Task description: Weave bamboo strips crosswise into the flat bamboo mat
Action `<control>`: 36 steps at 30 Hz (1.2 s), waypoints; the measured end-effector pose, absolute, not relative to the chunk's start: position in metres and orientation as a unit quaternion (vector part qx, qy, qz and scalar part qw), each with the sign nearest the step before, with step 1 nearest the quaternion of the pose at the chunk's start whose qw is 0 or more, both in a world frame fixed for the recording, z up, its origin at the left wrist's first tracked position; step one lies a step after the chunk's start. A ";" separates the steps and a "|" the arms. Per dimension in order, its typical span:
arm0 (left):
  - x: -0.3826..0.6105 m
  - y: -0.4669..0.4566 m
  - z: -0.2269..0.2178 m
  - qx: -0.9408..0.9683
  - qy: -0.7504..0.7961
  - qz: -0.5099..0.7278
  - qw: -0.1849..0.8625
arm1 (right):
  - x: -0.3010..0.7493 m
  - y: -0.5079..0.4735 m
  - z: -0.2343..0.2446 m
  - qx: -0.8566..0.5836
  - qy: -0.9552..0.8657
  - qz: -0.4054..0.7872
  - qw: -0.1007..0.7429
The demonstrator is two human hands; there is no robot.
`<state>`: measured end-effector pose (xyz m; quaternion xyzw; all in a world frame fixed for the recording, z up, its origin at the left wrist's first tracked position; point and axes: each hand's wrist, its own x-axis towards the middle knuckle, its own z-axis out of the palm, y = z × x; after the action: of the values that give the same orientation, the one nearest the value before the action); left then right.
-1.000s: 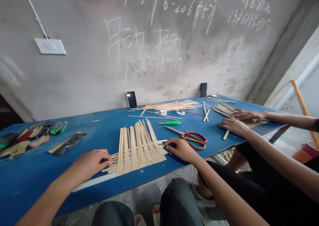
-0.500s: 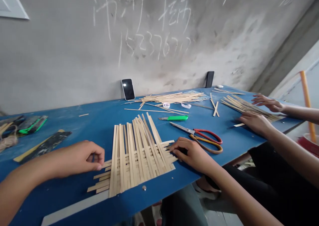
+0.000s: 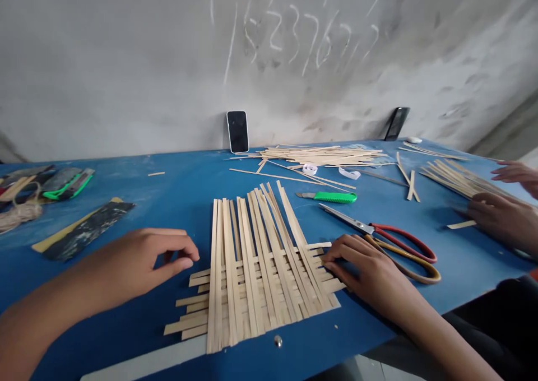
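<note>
A woven mat of pale bamboo strips (image 3: 263, 286) lies before me, long upright strips crossed by shorter sideways ones, their far ends fanning loose. At its right edge my right hand (image 3: 361, 269) pinches the end of a crosswise strip (image 3: 318, 245) between thumb and fingers. My left hand (image 3: 168, 258) hovers just off the left strip ends, fingers curled to the thumb, with nothing visible in it. A flat pale ruler-like strip (image 3: 145, 361) runs beneath the mat's near edge. Scissors (image 3: 403, 246) with red and yellow handles lie beside my right hand.
Beyond the mat are a green utility knife (image 3: 335, 196), a pile of loose strips (image 3: 323, 156) and a phone (image 3: 238, 131) against the wall. A dark-coated blade-like tool (image 3: 88, 230) and twine (image 3: 19, 217) lie left. Another person's hands (image 3: 500, 218) work strips at right.
My view has turned, so the table's things appear farther right. My left hand has risen slightly from the strip ends. My right hand stays at the mat's right edge.
</note>
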<state>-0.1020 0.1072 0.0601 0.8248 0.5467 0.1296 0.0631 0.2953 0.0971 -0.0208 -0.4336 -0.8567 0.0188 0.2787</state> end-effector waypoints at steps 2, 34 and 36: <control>-0.101 0.108 0.056 0.844 0.514 0.047 0.143 | 0.296 0.098 -0.021 -0.434 -0.858 0.023 0.272; -0.080 0.092 0.063 0.827 0.512 -0.044 0.229 | 0.300 0.106 -0.027 -0.437 -0.858 0.079 0.260; -0.080 0.093 0.063 0.828 0.512 -0.037 0.226 | 0.302 0.106 -0.028 -0.443 -0.849 0.079 0.278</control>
<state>-0.0802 0.0933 0.0625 0.8282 0.5118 -0.0368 0.2255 0.3016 0.1055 -0.0277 -0.4428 -0.8489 0.0791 0.2776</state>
